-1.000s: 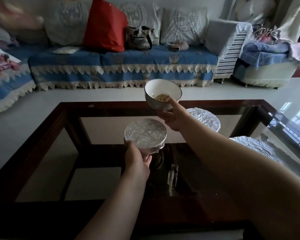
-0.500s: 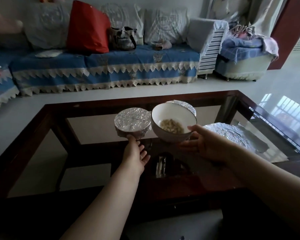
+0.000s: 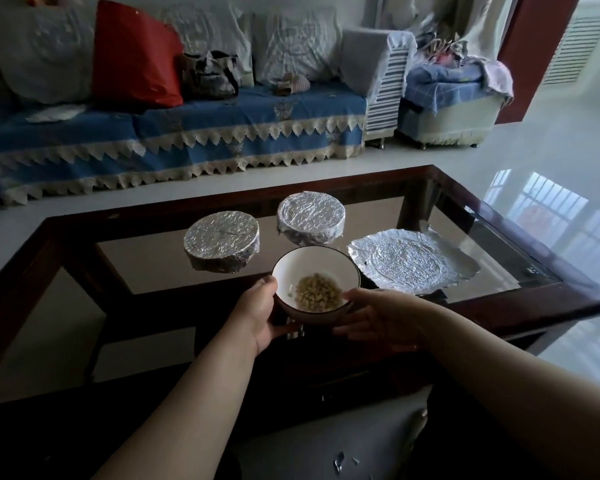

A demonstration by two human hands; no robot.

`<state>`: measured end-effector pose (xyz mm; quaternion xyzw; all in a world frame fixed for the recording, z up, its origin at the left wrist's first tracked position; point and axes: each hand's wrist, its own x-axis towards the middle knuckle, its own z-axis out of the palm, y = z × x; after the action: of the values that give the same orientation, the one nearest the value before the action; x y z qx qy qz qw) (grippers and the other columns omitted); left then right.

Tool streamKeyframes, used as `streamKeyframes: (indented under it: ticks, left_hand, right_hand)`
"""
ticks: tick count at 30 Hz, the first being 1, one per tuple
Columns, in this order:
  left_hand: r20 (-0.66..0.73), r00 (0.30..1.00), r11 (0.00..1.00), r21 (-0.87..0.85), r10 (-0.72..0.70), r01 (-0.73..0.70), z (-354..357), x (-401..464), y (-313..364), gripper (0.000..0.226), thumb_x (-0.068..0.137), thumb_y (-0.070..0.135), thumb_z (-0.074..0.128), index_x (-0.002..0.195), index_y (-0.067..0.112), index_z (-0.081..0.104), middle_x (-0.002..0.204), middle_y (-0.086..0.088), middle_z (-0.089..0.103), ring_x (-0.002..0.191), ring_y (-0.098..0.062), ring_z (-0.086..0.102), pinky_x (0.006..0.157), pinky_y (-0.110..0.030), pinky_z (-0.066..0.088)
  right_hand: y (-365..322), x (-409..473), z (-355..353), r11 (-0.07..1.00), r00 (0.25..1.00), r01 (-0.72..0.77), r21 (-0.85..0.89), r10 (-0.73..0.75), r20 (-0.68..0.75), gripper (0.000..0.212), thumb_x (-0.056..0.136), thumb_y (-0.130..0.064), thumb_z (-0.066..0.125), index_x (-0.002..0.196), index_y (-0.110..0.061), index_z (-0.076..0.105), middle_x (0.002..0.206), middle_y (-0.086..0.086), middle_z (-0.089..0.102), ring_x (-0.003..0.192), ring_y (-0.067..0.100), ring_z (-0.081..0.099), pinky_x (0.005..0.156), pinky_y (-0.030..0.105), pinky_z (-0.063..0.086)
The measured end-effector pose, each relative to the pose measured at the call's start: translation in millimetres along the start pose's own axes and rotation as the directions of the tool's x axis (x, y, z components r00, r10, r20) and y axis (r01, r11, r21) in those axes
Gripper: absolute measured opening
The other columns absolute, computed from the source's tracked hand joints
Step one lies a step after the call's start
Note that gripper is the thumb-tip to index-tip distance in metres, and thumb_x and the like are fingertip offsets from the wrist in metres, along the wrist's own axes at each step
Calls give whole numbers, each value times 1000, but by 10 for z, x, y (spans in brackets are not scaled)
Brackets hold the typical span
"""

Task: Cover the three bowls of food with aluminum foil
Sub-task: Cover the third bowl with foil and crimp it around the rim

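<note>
An uncovered white bowl [image 3: 312, 271] with pale yellow food in it sits at the near middle of the glass table, held from both sides. My left hand [image 3: 258, 313] grips its left wall with the thumb near the rim. My right hand [image 3: 378, 318] cups its right side, thumb at the rim. Behind it stand two foil-covered bowls, one on the left [image 3: 221, 239] and one on the right [image 3: 310, 216]. A loose sheet of aluminum foil [image 3: 413, 263] with a round imprint lies flat to the right of the open bowl.
The glass table [image 3: 499, 237] has a dark wooden frame with edges close at the right and front. A blue-covered sofa [image 3: 174, 133] with a red cushion [image 3: 136, 53] runs along the far side. Small foil scraps [image 3: 340, 464] lie near my lap.
My right hand brought the open bowl down and toward me from above the table. My left hand let go of the left foil-covered bowl and took hold of the open bowl.
</note>
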<state>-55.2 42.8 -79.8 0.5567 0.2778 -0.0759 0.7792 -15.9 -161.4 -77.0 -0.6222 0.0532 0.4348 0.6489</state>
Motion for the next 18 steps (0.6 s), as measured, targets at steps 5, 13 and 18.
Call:
streamKeyframes:
  ticks: [5,13,18]
  left_hand:
    - [-48,999,999,33,24,-23,31,80,-25,32,102,41,33,118,23,54,121,-13,61,105,-33,59,87,-52,50]
    - [-90,995,995,95,38,-30,39,117,-30,53,95,61,32,125,25,55,118,-5,64,105,-25,62,78,-41,54]
    - [-100,994,994,103,49,-39,35,108,-32,54,95,62,31,125,25,57,118,-5,65,108,-26,61,86,-45,52]
  right_hand:
    - [-127,-120,-120,769,941,150,-621,-305,-150,47,84,-54,60,99,-10,68,81,8,74,72,19,70,55,22,51]
    - [-208,-69,-542,59,866,-135,-989,-479,-147,84,79,-56,63,147,-23,27,156,7,22,144,29,19,117,51,21]
    - [-90,83,-560,93,888,-199,-975,-404,-220,76,88,-30,55,151,-14,15,159,11,15,147,28,15,117,47,18]
